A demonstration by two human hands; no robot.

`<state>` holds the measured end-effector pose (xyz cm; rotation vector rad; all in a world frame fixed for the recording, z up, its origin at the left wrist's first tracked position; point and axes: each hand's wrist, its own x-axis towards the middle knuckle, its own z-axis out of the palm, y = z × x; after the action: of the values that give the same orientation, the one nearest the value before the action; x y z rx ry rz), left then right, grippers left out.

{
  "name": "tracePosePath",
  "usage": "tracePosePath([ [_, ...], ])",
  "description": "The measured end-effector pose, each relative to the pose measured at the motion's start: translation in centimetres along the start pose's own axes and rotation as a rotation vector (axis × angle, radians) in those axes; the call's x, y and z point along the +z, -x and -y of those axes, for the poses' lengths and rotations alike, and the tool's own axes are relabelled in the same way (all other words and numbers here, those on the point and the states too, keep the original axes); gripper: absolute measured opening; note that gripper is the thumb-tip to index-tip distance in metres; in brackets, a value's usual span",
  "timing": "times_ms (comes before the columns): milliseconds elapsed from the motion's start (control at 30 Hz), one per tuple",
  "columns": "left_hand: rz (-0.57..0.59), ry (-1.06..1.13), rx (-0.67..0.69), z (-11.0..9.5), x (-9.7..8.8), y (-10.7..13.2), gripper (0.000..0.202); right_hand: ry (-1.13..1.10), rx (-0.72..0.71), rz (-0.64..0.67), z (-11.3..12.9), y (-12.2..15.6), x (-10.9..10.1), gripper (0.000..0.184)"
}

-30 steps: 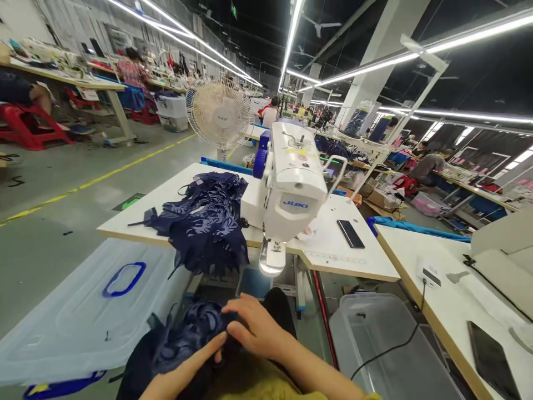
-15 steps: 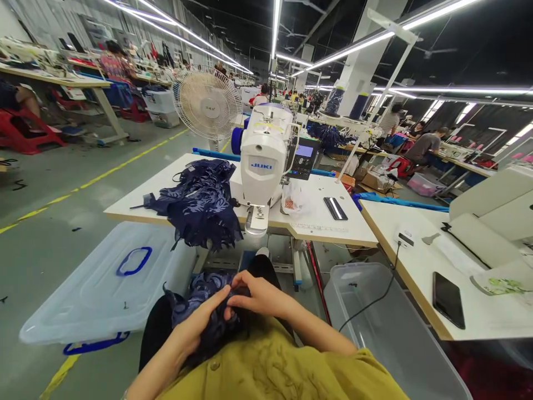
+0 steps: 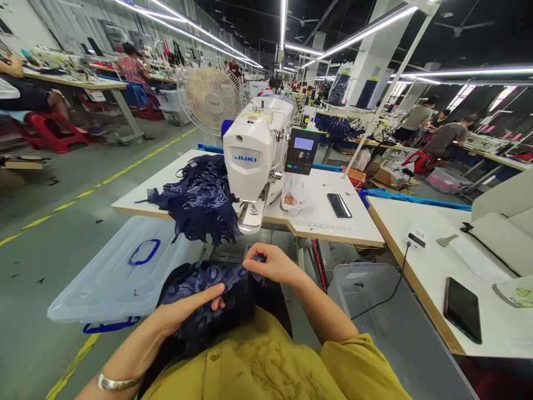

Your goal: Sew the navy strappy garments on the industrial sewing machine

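Navy patterned fabric [image 3: 200, 280] lies bunched across my lap. My left hand [image 3: 204, 300] grips it from the near side, thumb on top and fingers partly hidden in the folds. Farther up and to the right, my right hand [image 3: 268, 264] pinches a stretch of the same fabric between thumb and fingers. Just beyond my hands stands a white sewing machine [image 3: 246, 172], its narrow arm pointing towards me. A heap of navy fabric pieces [image 3: 200, 197] rests left of the machine and hangs over the table's front edge.
A lidded clear plastic box [image 3: 112, 272] is at my left, an open clear bin [image 3: 383, 316] at my right. On the machine table are a small plastic bag [image 3: 292, 197] and a dark phone [image 3: 339, 205]. Another phone [image 3: 462, 309] lies on the right table. A fan [image 3: 213, 100] stands behind.
My right hand has moved up and to the right, away from my left hand, drawing fabric with it. My left hand has shifted slightly left. The view has turned a little.
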<state>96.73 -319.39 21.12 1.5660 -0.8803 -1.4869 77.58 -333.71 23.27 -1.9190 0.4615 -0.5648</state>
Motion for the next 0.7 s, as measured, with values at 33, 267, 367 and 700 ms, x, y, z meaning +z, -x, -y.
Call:
tracePosePath([
  [33,-0.057,0.042,-0.012,-1.0,-0.2,-0.4,0.044,-0.010,-0.002,-0.026,0.1,-0.4,-0.7,0.019],
  [267,-0.331,0.252,-0.049,-8.2,-0.7,-6.3,0.044,-0.099,-0.064,-0.255,-0.9,-4.5,-4.9,0.015],
  [367,-0.370,0.242,-0.027,-9.3,-1.0,-9.0,0.047,-0.133,-0.059,-0.255,-1.9,-6.1,-5.8,0.014],
  [700,-0.409,0.244,0.087,-9.5,-0.6,-12.5,0.054,-0.189,0.056,-0.216,-4.5,-8.1,-7.4,0.014],
])
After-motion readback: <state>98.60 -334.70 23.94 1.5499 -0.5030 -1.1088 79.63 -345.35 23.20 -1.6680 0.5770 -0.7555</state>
